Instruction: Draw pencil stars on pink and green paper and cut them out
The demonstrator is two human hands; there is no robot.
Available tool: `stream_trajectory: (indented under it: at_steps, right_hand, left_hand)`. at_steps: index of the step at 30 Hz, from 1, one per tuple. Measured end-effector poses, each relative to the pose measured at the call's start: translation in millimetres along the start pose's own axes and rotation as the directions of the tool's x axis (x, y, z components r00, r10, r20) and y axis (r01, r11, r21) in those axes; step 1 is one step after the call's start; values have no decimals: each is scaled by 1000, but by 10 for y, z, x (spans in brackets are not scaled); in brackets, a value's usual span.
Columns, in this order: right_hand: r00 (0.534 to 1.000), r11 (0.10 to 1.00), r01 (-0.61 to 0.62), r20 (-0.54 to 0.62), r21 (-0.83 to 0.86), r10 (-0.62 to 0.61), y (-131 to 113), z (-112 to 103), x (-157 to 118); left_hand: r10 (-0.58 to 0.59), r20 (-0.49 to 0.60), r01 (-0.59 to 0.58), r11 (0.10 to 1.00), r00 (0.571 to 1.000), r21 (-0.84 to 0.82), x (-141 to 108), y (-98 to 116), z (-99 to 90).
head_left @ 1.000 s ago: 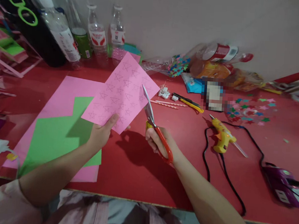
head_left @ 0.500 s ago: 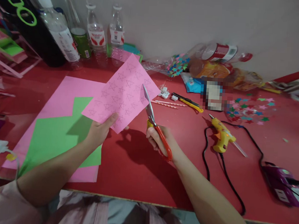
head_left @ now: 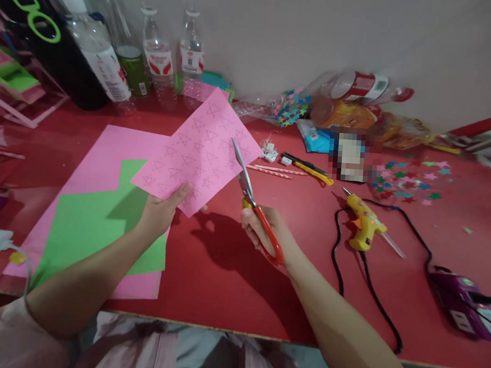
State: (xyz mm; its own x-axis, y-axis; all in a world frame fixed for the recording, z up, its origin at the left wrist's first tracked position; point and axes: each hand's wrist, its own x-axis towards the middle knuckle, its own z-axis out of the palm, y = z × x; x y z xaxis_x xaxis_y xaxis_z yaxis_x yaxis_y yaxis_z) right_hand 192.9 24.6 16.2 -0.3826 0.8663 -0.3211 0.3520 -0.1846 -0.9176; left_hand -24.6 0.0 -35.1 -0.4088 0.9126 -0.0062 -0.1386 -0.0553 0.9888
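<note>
My left hand [head_left: 165, 207] pinches the lower edge of a pink paper sheet [head_left: 200, 147], thumb on top and the other fingers mostly hidden beneath. Pencil-like outlines of several stars cover the sheet, which is held tilted above the table. Wrapped round the handles of a pair of scissors [head_left: 249, 190] is my right hand [head_left: 263, 230]. One handle shows orange-red, with a yellow part beside it. The blades point up and away, lying across the sheet's right part. Under my left forearm lie a green sheet [head_left: 95, 229] and a larger pink sheet [head_left: 137, 143].
Plastic bottles [head_left: 157, 60] and a black cylinder [head_left: 57, 47] line the wall at back left. On the right are a yellow glue gun [head_left: 365, 223] with its cord, a purple power strip [head_left: 466, 306], a yellow cutter [head_left: 313, 171], pencils [head_left: 274, 170] and small coloured stars [head_left: 414, 182].
The star-marked pink sheet and my left hand have shifted slightly left. The scissors have barely moved, their blades still across the sheet's right part.
</note>
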Motion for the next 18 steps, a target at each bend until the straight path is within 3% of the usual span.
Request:
stream_trajectory:
  at_steps: [6,12,18]
  right_hand:
    - [1000,1000,-19,15,-10,19,12,-17,7]
    - [999,999,-32,13,-43,33,-27,-41,26]
    - [999,998,-28,24,-59,29,-63,-62,-5]
  left_hand:
    - [-55,52,58,997,997,-52,5,102,16]
    - [-32,4,31,987,999,160,36,256,-27]
    - [-25,2,25,980,1000,198,82,304,-63]
